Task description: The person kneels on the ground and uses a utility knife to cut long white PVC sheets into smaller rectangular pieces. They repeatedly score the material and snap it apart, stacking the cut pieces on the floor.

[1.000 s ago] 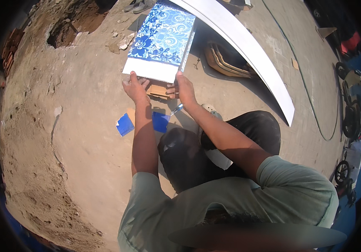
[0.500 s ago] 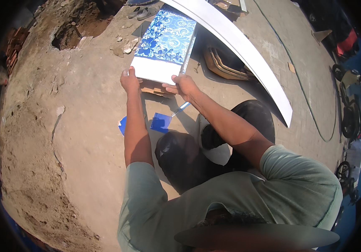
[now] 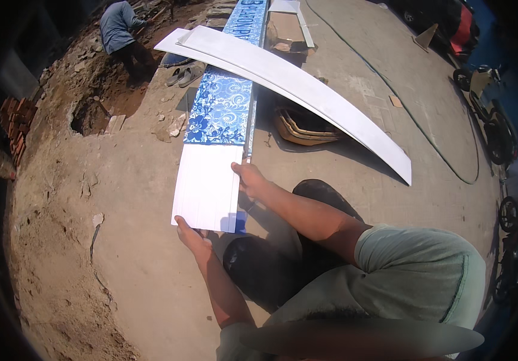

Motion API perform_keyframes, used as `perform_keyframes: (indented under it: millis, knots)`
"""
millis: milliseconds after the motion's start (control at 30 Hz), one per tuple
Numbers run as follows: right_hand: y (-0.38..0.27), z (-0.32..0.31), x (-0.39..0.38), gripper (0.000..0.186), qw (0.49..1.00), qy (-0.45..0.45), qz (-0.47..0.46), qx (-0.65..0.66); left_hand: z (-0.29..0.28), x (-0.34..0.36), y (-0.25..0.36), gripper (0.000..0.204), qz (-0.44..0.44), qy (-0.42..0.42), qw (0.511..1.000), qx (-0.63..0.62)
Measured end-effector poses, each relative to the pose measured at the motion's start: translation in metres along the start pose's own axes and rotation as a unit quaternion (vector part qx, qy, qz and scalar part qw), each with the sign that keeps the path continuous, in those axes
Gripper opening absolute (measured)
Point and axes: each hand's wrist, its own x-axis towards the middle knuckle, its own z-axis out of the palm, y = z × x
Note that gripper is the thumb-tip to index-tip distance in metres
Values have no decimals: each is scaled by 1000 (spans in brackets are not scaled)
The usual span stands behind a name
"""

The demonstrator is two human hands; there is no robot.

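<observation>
A long white panel point(image 3: 206, 186) juts toward me from a blue-and-white floral wrapper point(image 3: 220, 111). My left hand point(image 3: 194, 234) grips the panel's near left corner, thumb on top and fingers underneath. On the panel's right edge, close to the wrapper's end, my right hand point(image 3: 250, 180) is closed with its thumb on top. A small blue piece point(image 3: 241, 224) lies on the ground, partly hidden by the panel. Another white panel pair point(image 3: 295, 81) lies crosswise over the wrapped stack, its right end bending down.
A stack of brown curved trays or tubs point(image 3: 307, 127) sits right of the wrapper. Grey shoes point(image 3: 185, 73) lie to its left. Farther left, a person point(image 3: 120, 30) bends at a dug pit point(image 3: 93, 117). A green hose point(image 3: 385, 78) runs along the right, near parked motorcycles point(image 3: 499, 135).
The white panel now sticks out much farther from the wrapper, toward me. My left hand moved nearer with its end, and my right hand shifted nearer along the edge.
</observation>
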Motion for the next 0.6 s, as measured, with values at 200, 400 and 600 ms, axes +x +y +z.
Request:
perform_keyframes:
  millis: [200,400,600]
  knots:
    - [-18,-10,56,51,999,-10,9,37,17,-27,-49,81,-127,-36,991,-26]
    - [7,0,71,68,973,135,-147,-113,18,-33,-46,71,-103,-99,987,-78]
    - [1,-7,66,57,993,4,-100,70,15,-35,-49,72,-72,-49,996,-23]
